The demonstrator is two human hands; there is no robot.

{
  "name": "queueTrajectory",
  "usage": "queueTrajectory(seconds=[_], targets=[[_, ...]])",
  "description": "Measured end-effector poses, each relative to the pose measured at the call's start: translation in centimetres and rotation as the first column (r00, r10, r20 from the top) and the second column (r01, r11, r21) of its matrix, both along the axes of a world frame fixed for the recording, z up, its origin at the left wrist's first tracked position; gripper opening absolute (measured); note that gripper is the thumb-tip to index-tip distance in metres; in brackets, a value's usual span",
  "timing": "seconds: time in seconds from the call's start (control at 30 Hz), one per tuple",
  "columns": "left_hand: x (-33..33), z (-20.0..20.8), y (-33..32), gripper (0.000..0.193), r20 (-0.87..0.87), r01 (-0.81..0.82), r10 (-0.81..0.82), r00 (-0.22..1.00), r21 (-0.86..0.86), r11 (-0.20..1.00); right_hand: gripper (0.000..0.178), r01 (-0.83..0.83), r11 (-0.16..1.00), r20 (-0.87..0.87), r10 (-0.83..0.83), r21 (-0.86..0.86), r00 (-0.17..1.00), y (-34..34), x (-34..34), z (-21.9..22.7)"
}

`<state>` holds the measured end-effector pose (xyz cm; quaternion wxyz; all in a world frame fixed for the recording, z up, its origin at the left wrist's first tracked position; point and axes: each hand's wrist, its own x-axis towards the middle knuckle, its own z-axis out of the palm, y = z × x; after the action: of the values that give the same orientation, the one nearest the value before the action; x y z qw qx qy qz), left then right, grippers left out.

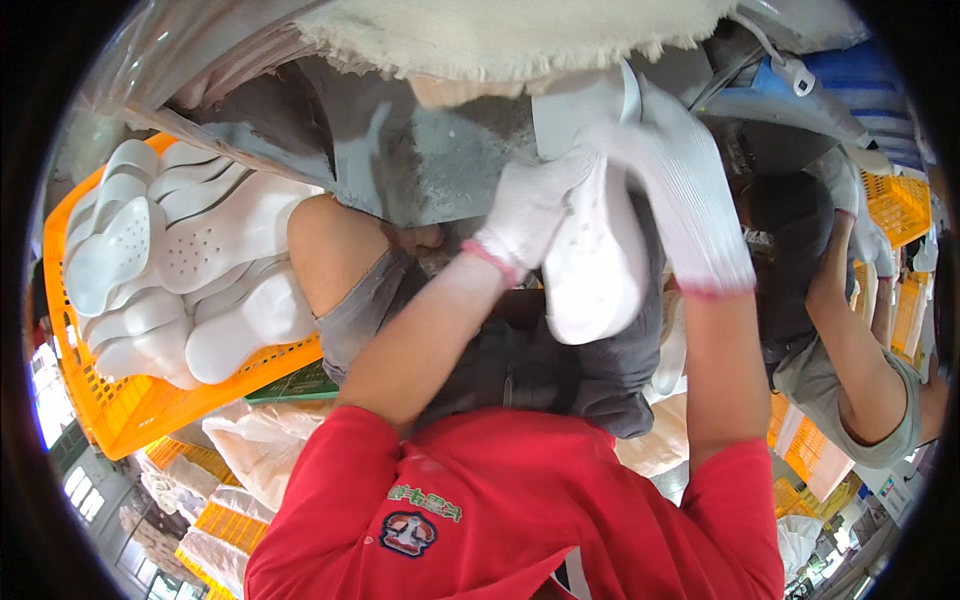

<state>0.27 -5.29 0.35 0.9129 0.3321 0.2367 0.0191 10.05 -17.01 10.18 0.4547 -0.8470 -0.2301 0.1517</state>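
A white foam clog with small holes in it is held upright above my lap, its rounded end pointing toward me. My left hand, in a white knit glove, is closed on the left side of the clog. My right hand, gloved the same way, is closed at its far end, the fingers reaching across it and somewhat blurred. A thin white curved strip stands up beside the right fingers; whether it belongs to the clog I cannot tell.
On the left an orange plastic basket is piled with white clogs. Pale fluffy cloth overhangs the grey metal surface ahead. A co-worker's arm and gloved hands are at the right, near another orange basket.
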Motion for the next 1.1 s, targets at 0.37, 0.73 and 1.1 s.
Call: queueTrajectory(seconds=[0.37, 0.73, 1.1], targets=[[8.8, 0.2, 0.1, 0.035, -0.194, 0.196, 0.06, 0.979, 0.98, -0.036, 0.081, 0.41, 0.906, 0.395, -0.417, 0.107, 0.818, -2.0, -3.9, -1.1], [-0.5, -0.2, 8.4, 0.087, -0.438, 0.394, 0.081, 0.895, 0.863, 0.315, 0.019, 0.061, 0.916, 0.813, 0.32, -0.397, 0.486, 2.4, 5.4, -4.7], [4.8, -1.4, 3.5, 0.045, -0.047, 0.14, -0.134, 0.99, 0.166, 0.976, 0.061, 0.023, 0.702, 0.632, 0.626, -0.712, 0.457, -5.1, -3.8, 1.1]])
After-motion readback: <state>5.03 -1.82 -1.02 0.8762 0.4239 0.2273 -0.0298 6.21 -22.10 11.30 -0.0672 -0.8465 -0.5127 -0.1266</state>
